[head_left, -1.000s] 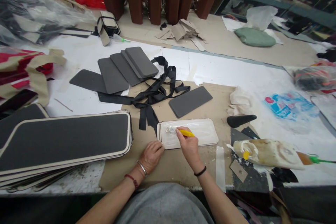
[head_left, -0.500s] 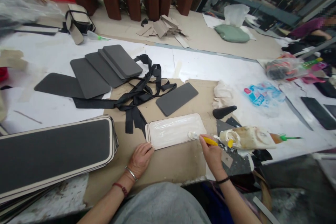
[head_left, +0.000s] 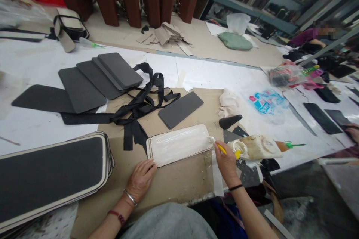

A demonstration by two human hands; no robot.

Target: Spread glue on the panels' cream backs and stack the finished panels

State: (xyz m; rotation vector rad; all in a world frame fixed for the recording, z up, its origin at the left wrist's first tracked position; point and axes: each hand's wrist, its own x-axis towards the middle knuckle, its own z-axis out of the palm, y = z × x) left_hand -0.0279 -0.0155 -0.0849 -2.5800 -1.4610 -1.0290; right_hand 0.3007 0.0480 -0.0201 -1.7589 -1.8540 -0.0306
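A stack of pale rectangular panels (head_left: pixel 179 143) lies on the brown board, the top one streaked with wet white glue. The fingertips of my left hand (head_left: pixel 141 179) are closed at the stack's near left corner, holding it. My right hand (head_left: pixel 226 161) grips a yellow-handled brush (head_left: pixel 221 147), whose glue-covered tip is at the right end of the top panel. Just right of that hand, a cut-open plastic bottle (head_left: pixel 259 146) lies on its side with white glue around its mouth. A dark grey panel (head_left: pixel 181 110) rests behind the coated stack.
Large dark panels with cream borders (head_left: pixel 50 179) are stacked at left. Several grey panels (head_left: pixel 81 89) and tangled black straps (head_left: pixel 137 108) lie behind. A black curved tool (head_left: pixel 230 121) and crumpled paper (head_left: pixel 228 102) are near the bottle. A person (head_left: pixel 311 37) sits at far right.
My right hand has drawn the brush to the right, from the top panel's surface to its right end. The left hand stays at the same corner. The whole view has shifted slightly.
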